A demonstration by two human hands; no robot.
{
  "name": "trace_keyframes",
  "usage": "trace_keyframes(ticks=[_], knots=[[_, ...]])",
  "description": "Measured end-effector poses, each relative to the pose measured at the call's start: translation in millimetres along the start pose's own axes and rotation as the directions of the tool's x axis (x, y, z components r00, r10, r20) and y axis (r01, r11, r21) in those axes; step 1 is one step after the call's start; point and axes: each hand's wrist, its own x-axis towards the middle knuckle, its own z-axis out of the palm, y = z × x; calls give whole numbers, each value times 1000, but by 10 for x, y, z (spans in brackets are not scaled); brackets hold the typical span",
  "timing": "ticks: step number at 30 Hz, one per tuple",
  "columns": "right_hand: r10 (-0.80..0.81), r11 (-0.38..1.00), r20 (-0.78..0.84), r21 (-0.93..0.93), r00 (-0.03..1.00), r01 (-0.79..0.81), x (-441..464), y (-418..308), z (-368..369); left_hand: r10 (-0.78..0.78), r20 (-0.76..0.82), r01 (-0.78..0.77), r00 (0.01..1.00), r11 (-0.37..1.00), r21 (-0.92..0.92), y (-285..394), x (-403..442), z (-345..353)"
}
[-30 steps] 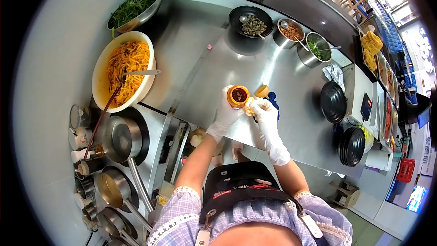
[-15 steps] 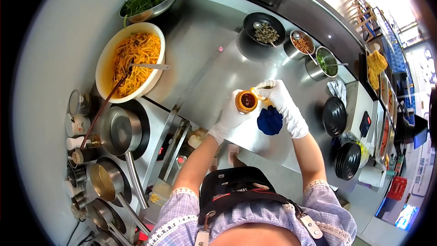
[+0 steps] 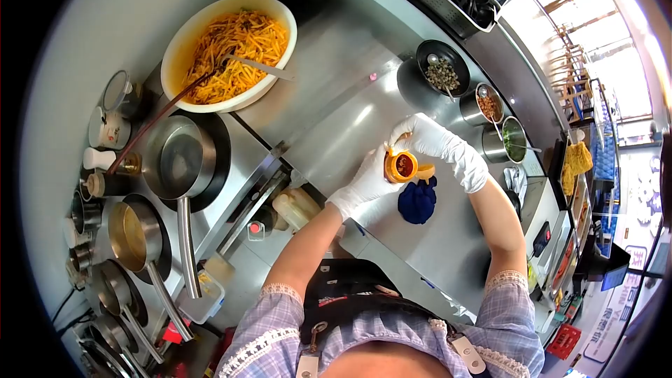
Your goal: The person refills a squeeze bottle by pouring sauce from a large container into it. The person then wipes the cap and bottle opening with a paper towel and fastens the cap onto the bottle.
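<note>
While left grip point(image 3: 369, 176) holds jar point(image 3: 400, 167), right grip point(image 3: 435, 143) beside, hold unclear

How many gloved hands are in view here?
2: the left hand, gripping the open jar, and the right hand, just beyond it. No further ones show.

A pale wall point(image 3: 112, 35) runs down the left; the steel tabletop point(image 3: 329, 63) (shiny, streaked with glare) spans the middle. Wooden chairs point(image 3: 568, 73) stand near bright windows point(image 3: 631, 87), upper right; the floor point(image 3: 259, 262) is grey.

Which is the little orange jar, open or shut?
Open: the jar in the left hand is uncovered, with dark red contents showing inside.
</note>
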Motion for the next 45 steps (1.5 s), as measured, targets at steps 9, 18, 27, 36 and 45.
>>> trace_keyframes(ticks=[9, 18, 27, 36, 45], knots=[[-122, 913, 277, -344, 953, 217, 234, -150, 261, -90, 75, 89, 993, 996, 13, -335, -87, 95], [-296, 826, 264, -411, 918, 385, -2, -242, 270, 24, 70, -24, 997, 1000, -8, -196, -51, 53], [-230, 933, 46, -273, 972, 234, -47, -191, 66, -90, 208, 88, 974, 996, 19, -76, -18, 16], [-22, 987, -106, -158, 994, 5, -169, -22, 16, 14, -10, -15, 1000, 1000, -17, -236, -60, 167], [216, 970, -309, 175, 926, -168, -369, 394, 177, 91, -95, -89, 991, 996, 17, -201, -104, 182]])
